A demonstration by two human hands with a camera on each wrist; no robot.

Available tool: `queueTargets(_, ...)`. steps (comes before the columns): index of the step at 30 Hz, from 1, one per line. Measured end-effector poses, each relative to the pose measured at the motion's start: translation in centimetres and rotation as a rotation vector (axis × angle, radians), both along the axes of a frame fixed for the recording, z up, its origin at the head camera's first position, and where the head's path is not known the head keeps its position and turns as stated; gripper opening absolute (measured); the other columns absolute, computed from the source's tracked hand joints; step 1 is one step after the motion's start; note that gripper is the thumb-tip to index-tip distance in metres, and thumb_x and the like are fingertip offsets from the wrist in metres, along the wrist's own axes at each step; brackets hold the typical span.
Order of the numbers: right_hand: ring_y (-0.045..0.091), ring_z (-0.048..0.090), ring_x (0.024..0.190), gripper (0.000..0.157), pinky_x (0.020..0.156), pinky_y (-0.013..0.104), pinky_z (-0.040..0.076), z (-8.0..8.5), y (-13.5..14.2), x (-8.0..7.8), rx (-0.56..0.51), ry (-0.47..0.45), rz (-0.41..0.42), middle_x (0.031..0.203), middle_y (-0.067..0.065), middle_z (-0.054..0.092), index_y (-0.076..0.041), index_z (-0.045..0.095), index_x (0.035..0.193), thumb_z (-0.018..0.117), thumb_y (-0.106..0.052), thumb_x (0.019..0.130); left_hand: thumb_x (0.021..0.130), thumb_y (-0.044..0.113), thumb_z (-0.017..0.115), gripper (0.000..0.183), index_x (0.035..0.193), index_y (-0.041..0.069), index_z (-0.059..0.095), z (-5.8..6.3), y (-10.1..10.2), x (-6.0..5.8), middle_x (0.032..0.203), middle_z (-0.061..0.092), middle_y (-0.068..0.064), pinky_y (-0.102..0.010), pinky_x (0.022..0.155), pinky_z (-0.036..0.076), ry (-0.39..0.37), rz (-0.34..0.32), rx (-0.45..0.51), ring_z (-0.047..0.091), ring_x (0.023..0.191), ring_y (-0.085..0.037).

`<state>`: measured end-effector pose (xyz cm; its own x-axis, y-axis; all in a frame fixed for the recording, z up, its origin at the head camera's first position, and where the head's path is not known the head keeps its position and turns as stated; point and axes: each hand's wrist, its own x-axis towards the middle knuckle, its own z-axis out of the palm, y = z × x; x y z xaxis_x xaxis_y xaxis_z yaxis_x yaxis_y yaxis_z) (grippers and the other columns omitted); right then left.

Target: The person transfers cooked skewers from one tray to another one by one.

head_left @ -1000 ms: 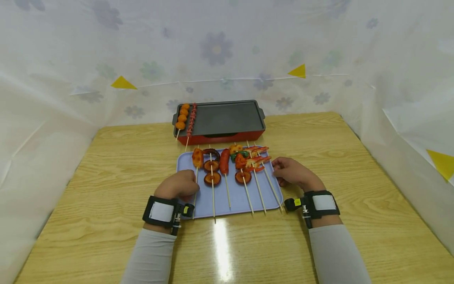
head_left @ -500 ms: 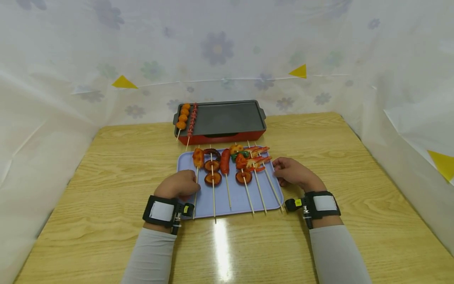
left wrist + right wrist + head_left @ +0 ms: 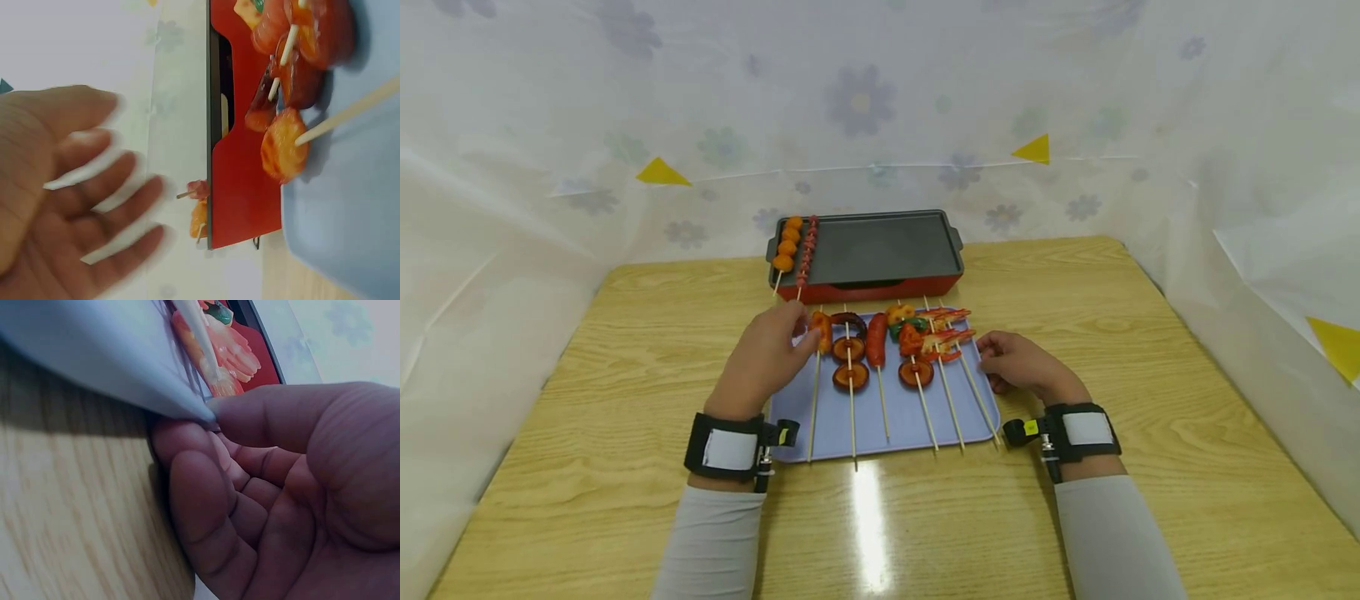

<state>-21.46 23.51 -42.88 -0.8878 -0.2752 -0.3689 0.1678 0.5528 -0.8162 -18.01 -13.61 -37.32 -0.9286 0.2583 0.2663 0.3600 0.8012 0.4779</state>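
My left hand (image 3: 763, 354) hovers above the left side of the lilac tray (image 3: 868, 423), fingers spread and holding nothing in the left wrist view. Nearest to it is a skewer with a glazed orange piece (image 3: 824, 335). At the tray's right edge, my right hand (image 3: 1022, 364) pinches the rim between thumb and curled fingers, plain in the right wrist view. Also on the tray lie a sausage skewer (image 3: 876, 340), a skewer with mushroom slices (image 3: 850, 377), shrimp skewers (image 3: 951, 340) and a mixed skewer with a mushroom slice (image 3: 916, 374).
Behind the tray stands a red grill with a dark plate (image 3: 876, 246). On the plate's left side lie an orange-ball skewer (image 3: 787, 248) and a thin pink-red skewer (image 3: 807, 250), sticks over the front edge. A patterned curtain (image 3: 880, 108) backs the wooden table (image 3: 625, 392).
My left hand has let go of the tray's left side and moved up and forward, its fingers opening out. The right hand and the tray are nearly unmoved.
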Motion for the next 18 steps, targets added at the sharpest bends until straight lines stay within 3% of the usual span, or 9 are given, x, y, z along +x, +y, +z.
queueTargets(3, 0.020, 0.056, 0.068, 0.032, 0.060, 0.032, 0.051, 0.0, 0.0, 0.0, 0.002, 0.002, -0.002, 0.096, 0.013, 0.055, 0.006, 0.048, 0.126, 0.053, -0.005, 0.097, 0.090, 0.016, 0.073, 0.026, 0.106, -0.001, 0.061, 0.2, 0.0, 0.0, 0.104, 0.060, -0.018, -0.044, 0.081, 0.050, 0.216, -0.029, 0.034, 0.058, 0.096, -0.031)
queueTargets(6, 0.020, 0.056, 0.068, 0.032, 0.060, 0.032, 0.051, -0.1, 0.1, 0.1, -0.001, 0.003, 0.000, 0.096, 0.014, 0.055, 0.006, 0.048, 0.126, 0.053, -0.004, 0.097, 0.085, 0.021, 0.080, 0.054, 0.129, -0.002, 0.057, 0.1, 0.0, -0.2, 0.138, 0.047, -0.024, -0.053, 0.103, 0.040, 0.297, -0.030, 0.036, 0.041, 0.132, -0.040)
queueTargets(8, 0.020, 0.056, 0.068, 0.032, 0.060, 0.032, 0.051, -0.1, 0.1, 0.1, -0.004, 0.002, 0.000, 0.096, 0.013, 0.055, 0.006, 0.048, 0.126, 0.053, -0.004, 0.097, 0.083, 0.028, 0.082, 0.074, 0.144, 0.002, 0.048, -0.1, 0.0, -0.3, 0.155, 0.026, -0.026, -0.060, 0.110, 0.027, 0.276, -0.017, 0.002, 0.016, 0.146, -0.045)
queueTargets(11, 0.020, 0.056, 0.068, 0.032, 0.060, 0.032, 0.051, -0.1, 0.1, 0.0, -0.003, 0.001, 0.001, 0.096, 0.013, 0.055, 0.006, 0.048, 0.126, 0.053, -0.005, 0.097, 0.083, 0.036, 0.081, 0.089, 0.154, 0.009, 0.035, -0.4, 0.0, -0.4, 0.163, 0.001, -0.022, -0.068, 0.110, 0.016, 0.217, 0.020, -0.064, -0.008, 0.147, -0.045)
queueTargets(14, 0.020, 0.057, 0.069, 0.031, 0.061, 0.032, 0.051, -0.2, 0.1, -0.1, 0.000, 0.002, 0.001, 0.096, 0.013, 0.055, 0.006, 0.048, 0.126, 0.053, -0.005, 0.097, 0.085, 0.038, 0.078, 0.089, 0.156, 0.010, 0.031, -0.7, 0.0, -0.6, 0.163, -0.003, -0.021, -0.070, 0.108, 0.016, 0.185, 0.049, -0.092, -0.011, 0.146, -0.046)
queueTargets(18, 0.021, 0.057, 0.069, 0.031, 0.061, 0.033, 0.051, -0.2, 0.1, -0.1, 0.001, -0.005, 0.000, 0.096, 0.014, 0.055, 0.005, 0.048, 0.126, 0.053, -0.005, 0.097, 0.088, 0.035, 0.076, 0.086, 0.155, 0.007, 0.030, -1.1, -0.2, -1.1, 0.161, 0.006, -0.027, -0.068, 0.109, 0.018, 0.155, 0.079, -0.109, -0.005, 0.145, -0.051)
